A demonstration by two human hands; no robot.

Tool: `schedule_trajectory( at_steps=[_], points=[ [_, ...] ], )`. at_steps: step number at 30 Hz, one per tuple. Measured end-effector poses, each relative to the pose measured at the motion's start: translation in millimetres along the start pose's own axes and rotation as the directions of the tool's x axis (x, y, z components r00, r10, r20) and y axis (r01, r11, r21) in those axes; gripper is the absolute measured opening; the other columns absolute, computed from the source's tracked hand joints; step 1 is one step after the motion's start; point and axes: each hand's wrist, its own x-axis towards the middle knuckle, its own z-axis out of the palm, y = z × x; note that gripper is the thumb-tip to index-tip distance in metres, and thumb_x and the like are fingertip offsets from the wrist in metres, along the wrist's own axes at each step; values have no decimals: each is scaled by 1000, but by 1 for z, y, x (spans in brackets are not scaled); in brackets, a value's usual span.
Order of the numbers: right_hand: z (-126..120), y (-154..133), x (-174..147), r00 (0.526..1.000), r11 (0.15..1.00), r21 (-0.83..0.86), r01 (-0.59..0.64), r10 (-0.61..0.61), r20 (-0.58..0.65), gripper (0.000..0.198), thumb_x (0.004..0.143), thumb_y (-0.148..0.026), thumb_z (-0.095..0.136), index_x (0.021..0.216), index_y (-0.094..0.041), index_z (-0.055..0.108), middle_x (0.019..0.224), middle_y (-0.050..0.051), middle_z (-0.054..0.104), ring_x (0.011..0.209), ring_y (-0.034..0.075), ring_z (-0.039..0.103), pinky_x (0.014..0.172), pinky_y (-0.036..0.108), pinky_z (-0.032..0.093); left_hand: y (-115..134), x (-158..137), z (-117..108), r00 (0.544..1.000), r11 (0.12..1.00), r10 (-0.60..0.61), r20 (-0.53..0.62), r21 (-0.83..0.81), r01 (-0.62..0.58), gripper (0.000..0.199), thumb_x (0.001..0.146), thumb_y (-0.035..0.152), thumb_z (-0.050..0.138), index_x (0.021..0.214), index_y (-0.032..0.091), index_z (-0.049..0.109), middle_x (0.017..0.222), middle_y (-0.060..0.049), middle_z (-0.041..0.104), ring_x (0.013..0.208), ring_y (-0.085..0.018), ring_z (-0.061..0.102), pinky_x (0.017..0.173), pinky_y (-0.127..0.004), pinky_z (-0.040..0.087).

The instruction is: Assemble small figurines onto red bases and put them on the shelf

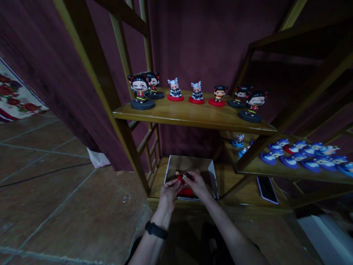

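Wooden shelf [176,112], maroon curtain [198,48] behind, tiled floor [68,202]; 2 hands [196,183] pinching figurine [180,179] over box [212,176].

No words, labels, brands, numbers or signs can be read on the figurines [174,90] atop the wooden shelf [187,115], the box [211,175] below it, or the phone [267,189] to its lower right.

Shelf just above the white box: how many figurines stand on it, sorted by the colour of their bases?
Dark-based figurines: 4 (two at the left end, two at the right)
Red-based figurines: 3 (between those pairs)
Total: 7
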Motion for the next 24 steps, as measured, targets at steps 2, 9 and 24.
schedule_trajectory(
  at_steps=[2, 9, 24],
  points=[
    [1, 0, 0, 1000, 1000, 0, 2, -2, -11, 30, 67, -37, 61, 91, -19, 59, 82, 2, 65, 71, 15, 60, 63, 28, 51, 1, 0, 0, 1000, 1000, -1, -1, -6, 1, 12, 62, 3, 68, 73, 9, 67, 68, -7, 69, 65, -15, 65, 72, -27, 52],
    [4, -9, -5, 998, 994, -84, 69, -69, -1, 27, 69, -35, 60, 91, -21, 61, 89, 3, 66, 83, 18, 60, 72, 31, 50, 7, -4, 3, 996, 996, -86, -31, -17, 86, 8, 65, 3, 65, 68, 10, 63, 64, -5, 67, 61, -13, 65, 67, -25, 54],
    [11, -15, -8, 994, 969, -221, 108, -108, 11, 24, 68, -22, 57, 92, -21, 60, 82, 1, 65, 76, 16, 61, 70, 30, 49, 5, -3, 3, 998, 999, -44, -53, 0, 44, 19, 64, -3, 62, 75, 13, 60, 66, -3, 67, 61, -13, 65, 65, -27, 54]
  ],
)
